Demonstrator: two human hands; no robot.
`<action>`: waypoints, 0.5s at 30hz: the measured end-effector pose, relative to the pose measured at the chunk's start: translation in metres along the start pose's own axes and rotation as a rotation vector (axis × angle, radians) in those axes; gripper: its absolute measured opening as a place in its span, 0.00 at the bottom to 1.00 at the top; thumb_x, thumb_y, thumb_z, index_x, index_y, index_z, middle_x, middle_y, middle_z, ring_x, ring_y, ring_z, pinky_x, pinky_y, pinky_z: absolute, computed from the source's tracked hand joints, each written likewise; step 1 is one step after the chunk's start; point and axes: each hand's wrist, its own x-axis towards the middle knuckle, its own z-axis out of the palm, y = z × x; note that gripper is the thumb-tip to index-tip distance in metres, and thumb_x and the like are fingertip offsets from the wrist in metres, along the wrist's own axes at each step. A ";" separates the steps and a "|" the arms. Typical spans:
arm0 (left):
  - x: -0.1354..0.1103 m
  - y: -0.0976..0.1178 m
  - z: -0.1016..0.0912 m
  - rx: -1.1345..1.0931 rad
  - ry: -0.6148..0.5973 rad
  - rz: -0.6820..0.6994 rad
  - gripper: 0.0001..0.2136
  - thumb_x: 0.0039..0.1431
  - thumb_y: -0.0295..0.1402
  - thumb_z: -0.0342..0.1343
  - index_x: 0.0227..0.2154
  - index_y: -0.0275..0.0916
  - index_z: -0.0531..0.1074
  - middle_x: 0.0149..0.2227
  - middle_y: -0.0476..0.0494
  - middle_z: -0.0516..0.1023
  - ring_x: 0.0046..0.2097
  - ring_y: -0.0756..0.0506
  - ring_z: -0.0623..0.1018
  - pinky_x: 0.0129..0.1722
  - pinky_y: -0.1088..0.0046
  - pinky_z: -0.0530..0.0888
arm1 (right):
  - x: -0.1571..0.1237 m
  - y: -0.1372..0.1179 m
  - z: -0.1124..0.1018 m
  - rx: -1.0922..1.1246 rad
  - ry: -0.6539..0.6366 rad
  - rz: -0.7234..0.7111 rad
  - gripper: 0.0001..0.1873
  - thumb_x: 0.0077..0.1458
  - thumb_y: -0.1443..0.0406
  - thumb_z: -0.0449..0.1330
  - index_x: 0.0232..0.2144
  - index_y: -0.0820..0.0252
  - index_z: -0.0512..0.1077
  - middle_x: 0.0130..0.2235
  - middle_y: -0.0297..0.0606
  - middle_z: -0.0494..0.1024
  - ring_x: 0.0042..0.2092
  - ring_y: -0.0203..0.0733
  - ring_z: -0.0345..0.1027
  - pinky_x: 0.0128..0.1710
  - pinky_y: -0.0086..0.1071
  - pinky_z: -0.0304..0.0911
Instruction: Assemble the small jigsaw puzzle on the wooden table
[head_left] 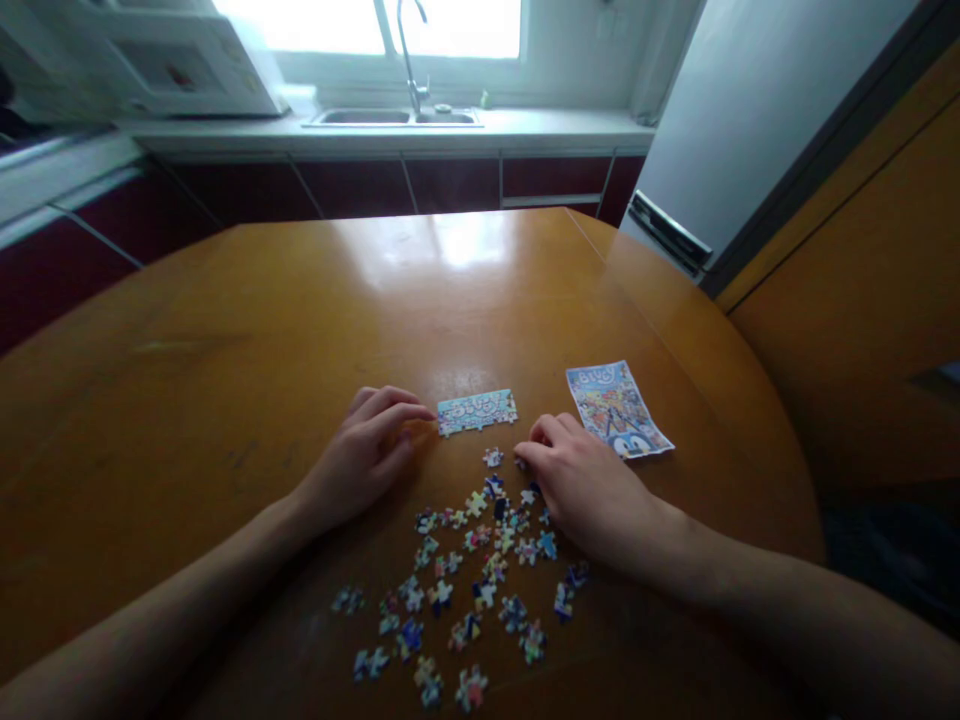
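Observation:
My left hand [365, 445] lies on the wooden table with its fingers stretched out. One fingertip reaches the left edge of a joined strip of jigsaw puzzle [478, 411], pale blue with lettering. My right hand [577, 475] is closed, thumb and fingers pinched together low over the table. A small puzzle piece [520, 463] shows partly at its fingertips. Just left of it lies a loose puzzle piece [493, 457]. Many mixed-colour puzzle pieces [504, 540] are scattered between my forearms. Beside my right hand, a printed picture sheet [619, 408] lies slightly curled.
The wooden table [300, 300] has a rounded edge and a glare patch at the far side. Beyond it are a counter with a sink [367, 117] and tap [412, 75], and a white microwave [184, 65]. A grey refrigerator [750, 120] stands at the right.

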 end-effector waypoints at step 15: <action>-0.001 0.003 0.001 -0.035 0.002 -0.004 0.08 0.64 0.28 0.50 0.42 0.41 0.73 0.43 0.43 0.73 0.46 0.42 0.69 0.47 0.61 0.69 | 0.010 0.028 -0.002 0.089 0.051 0.083 0.14 0.58 0.74 0.54 0.35 0.57 0.78 0.35 0.41 0.77 0.39 0.42 0.70 0.37 0.36 0.62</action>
